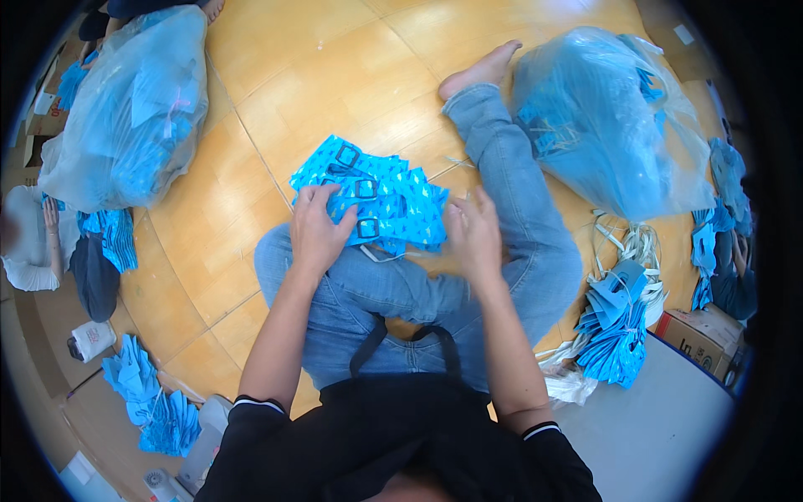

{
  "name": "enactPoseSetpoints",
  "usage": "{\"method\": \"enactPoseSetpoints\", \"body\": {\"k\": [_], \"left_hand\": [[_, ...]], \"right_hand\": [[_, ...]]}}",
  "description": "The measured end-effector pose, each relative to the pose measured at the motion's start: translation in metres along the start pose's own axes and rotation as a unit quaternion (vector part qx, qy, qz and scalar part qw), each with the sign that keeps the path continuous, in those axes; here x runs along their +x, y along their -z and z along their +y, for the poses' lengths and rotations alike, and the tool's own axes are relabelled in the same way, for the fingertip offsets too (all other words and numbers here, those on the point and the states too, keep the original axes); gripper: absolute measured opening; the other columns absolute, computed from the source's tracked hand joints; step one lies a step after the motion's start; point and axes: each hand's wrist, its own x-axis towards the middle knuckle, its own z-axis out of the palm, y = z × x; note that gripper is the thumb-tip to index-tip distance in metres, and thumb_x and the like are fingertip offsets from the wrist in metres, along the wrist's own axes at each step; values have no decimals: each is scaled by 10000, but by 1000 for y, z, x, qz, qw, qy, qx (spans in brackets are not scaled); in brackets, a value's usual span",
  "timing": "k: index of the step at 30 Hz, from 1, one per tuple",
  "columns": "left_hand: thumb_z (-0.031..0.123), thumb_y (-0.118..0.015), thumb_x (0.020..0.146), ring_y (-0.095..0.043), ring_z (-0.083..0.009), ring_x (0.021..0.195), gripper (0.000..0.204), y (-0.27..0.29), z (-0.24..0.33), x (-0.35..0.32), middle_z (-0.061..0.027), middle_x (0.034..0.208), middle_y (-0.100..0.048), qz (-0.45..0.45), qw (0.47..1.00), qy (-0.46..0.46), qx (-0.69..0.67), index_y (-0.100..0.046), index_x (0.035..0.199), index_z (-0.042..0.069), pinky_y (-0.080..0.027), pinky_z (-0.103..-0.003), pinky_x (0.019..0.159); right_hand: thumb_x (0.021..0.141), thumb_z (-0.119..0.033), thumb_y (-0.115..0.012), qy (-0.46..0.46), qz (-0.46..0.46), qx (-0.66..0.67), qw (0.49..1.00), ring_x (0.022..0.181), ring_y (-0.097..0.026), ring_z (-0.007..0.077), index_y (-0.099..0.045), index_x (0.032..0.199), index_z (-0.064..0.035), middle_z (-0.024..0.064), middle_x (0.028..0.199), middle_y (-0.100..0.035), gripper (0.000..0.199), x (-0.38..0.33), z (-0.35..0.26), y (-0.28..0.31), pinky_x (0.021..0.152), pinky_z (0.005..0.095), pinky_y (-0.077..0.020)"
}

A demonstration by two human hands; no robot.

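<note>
A fanned stack of blue patterned cards [386,180] with dark square cut-outs lies over my crossed legs. My left hand [318,230] grips its left edge, thumb and fingers on the cards. Just off the right edge is my right hand [474,230], its fingers curled in and slightly blurred; whatever may be between them is too small to make out. A thin white tie [381,255] shows under the stack's lower edge.
Clear plastic bags of blue pieces stand at the far left [138,109] and far right [602,125]. Tied blue bundles [615,326] and pale strips [640,251] lie right; more bundles [155,402] lie lower left. A cardboard box [703,339] sits right. Other people work at both sides.
</note>
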Motion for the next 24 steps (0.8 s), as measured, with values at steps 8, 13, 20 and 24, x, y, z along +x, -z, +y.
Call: {"method": "enactPoseSetpoints", "body": {"k": [8,13,20,24], "left_hand": [[178,-839,756,-562,-156,850,635,27,43,-13,-89,1023,-603,44,978,38,-201,-563,1309,31,-500,-292,721],[153,-795,852,-579,-53,803,681,86,91,-18,-69,1136,-624,-80,882,55,-461,-449,1423,18,-461,-186,607],[154,-747,903,-599,-22,668,375,115,144,-32,1,916,-690,-184,845,98,-492,-603,1235,56,-437,-166,495],[141,-750,898,-577,-18,602,281,125,162,-41,9,858,-689,-161,845,34,-510,-639,1141,51,-428,-164,462]], "right_hand": [[982,-197,-629,-127,-115,382,908,988,-654,189,-617,1178,19,126,1079,-688,292,-5,-50,27,890,333,-518],[996,-135,-626,-61,-138,631,761,978,-609,62,-568,1227,2,33,1108,-666,275,-18,-73,117,869,244,-508],[975,-111,-653,-47,-91,548,830,1011,-611,75,-562,1232,6,50,1126,-662,297,-30,-88,171,881,251,-510],[952,-80,-674,32,-74,579,811,1003,-630,95,-557,1234,12,65,1111,-665,319,-32,-95,189,839,256,-533]]}}
